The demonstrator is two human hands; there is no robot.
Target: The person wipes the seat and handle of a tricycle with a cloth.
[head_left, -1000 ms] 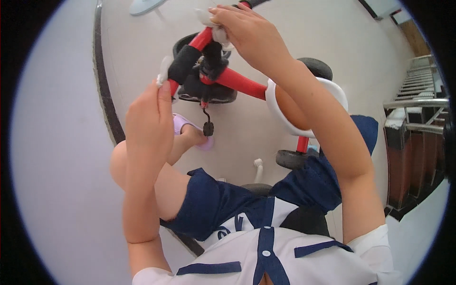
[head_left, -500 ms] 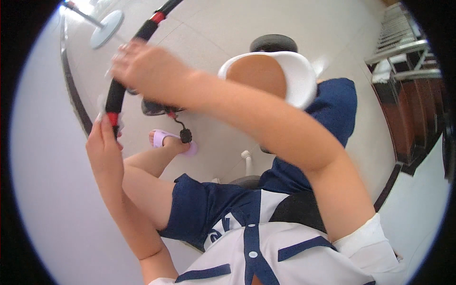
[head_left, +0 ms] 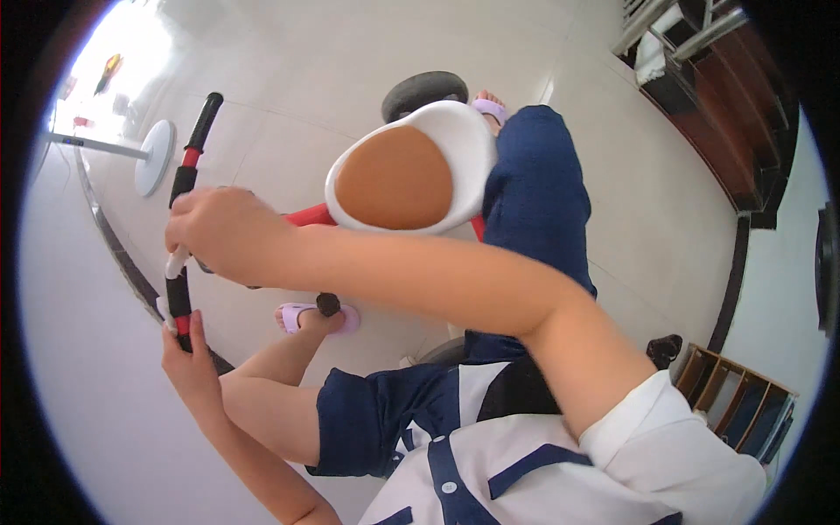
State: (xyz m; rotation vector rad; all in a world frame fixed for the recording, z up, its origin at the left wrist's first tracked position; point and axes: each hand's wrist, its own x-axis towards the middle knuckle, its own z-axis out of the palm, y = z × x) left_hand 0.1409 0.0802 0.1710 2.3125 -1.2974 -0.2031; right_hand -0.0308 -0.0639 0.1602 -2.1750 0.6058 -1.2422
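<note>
A tricycle's handlebar (head_left: 179, 297), black with red rings, stands upright at the left of the head view. My left hand (head_left: 191, 363) is closed around its near end, with a bit of white showing by the fingertips. Farther along, my right hand (head_left: 223, 229) is closed over the bar's middle, and a piece of white material (head_left: 178, 262), too little seen to name, shows below its fingers. Beyond my right forearm is the tricycle's white seat (head_left: 477, 162) with a brown cushion (head_left: 394, 179). Red frame tubing (head_left: 308, 215) shows beside it, partly hidden by that forearm.
A black wheel (head_left: 427, 92) lies beyond the seat. A black pedal (head_left: 328, 304) is by my left foot in a lilac sandal (head_left: 348, 319). A round-based stand (head_left: 156, 157) is at far left; wooden shelving (head_left: 739, 398) stands right, dark steps (head_left: 717, 114) far right.
The view has shifted. The handlebar appears lower and more upright, its far grip now visible. The seat shows more fully, farther left. Both hands stay at the bar.
</note>
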